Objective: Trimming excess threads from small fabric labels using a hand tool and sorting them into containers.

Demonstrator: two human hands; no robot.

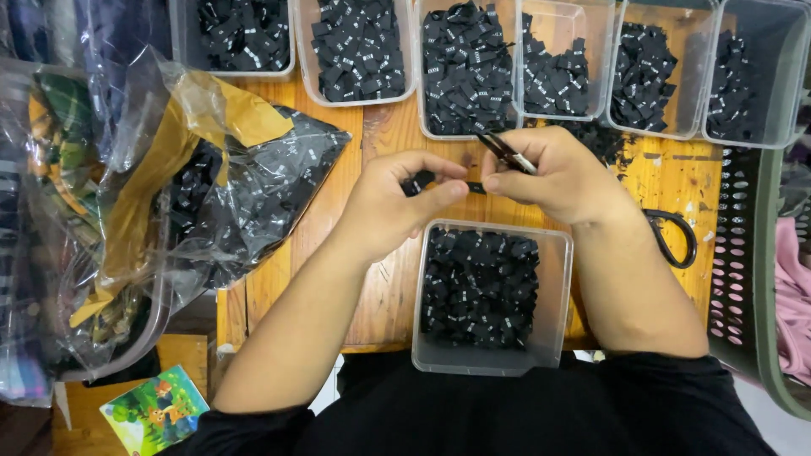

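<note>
Both hands pinch a small black label strip (439, 182) between fingertips; right hand (553, 177) also grips snips (505, 152), left hand (397, 207) closed. Likely light, limp; hold by edges.

Only one view is given, taken from the head and aimed steeply down at close range. The wooden surface (380, 279) is seen from its near edge, with the person's own dark-clothed lap at the bottom and a row of clear tubs (557, 105) along the top.

black labels (480, 287), clear tub (553, 279), orange table (676, 181)
</note>
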